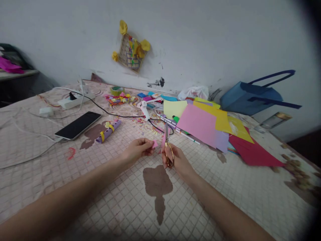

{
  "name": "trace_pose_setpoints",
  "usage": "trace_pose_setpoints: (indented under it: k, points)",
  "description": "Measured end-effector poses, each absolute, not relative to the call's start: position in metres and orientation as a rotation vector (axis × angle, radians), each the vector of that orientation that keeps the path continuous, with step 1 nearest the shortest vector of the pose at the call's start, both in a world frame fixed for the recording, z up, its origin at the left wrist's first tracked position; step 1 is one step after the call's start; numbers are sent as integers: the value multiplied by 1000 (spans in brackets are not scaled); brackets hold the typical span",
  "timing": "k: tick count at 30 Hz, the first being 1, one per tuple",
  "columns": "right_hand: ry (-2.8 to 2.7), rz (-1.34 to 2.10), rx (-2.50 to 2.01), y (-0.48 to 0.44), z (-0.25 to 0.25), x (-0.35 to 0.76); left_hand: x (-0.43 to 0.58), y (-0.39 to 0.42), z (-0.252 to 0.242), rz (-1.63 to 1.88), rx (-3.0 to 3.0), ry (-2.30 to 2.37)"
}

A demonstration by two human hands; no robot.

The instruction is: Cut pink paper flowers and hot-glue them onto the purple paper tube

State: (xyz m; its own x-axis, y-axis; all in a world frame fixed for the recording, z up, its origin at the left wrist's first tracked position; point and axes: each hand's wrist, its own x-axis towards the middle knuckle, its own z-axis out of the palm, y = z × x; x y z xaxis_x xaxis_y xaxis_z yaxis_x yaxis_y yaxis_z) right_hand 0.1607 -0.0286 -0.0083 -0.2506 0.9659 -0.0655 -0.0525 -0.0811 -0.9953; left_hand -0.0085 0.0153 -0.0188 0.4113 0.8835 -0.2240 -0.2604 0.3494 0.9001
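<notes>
My L hand (142, 147) pinches 1 small pink piece (154, 144); my R hand (177, 158) grips 1 pr. scissors (167, 142), w/ 1 pink strip (164, 139) next to the blades, prob. held there too. Piece & strip are apart, so I'd say 1 cut's done; rest of strip unused AFAICT. Just past: 1 glue gun (144, 109), plus paper scraps (140, 121) too tiny to count. On the L: 1 purple roll (109, 132), already w/ 2 yellow bands (102, 136) & 1 pale flower (107, 124); then 1 phone (79, 126). On the R: colored sheets (197, 122), overlapping, exact no. unclear. Farther out: 1 blue bag (250, 98), 1 glass jar (273, 121), 1 woven hanging (122, 50).
</notes>
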Motion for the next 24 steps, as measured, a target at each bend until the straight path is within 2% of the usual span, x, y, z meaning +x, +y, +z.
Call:
trace_pose_setpoints:
  k: [7, 24]
  points:
    - [-1234, 1743, -1008, -38, -8, 155, -16, 26, -19, 875, 695, 748]
    - [-1081, 2025, -877, -45, -11, 149, -18, 32, -12, 1003, 574, 798]
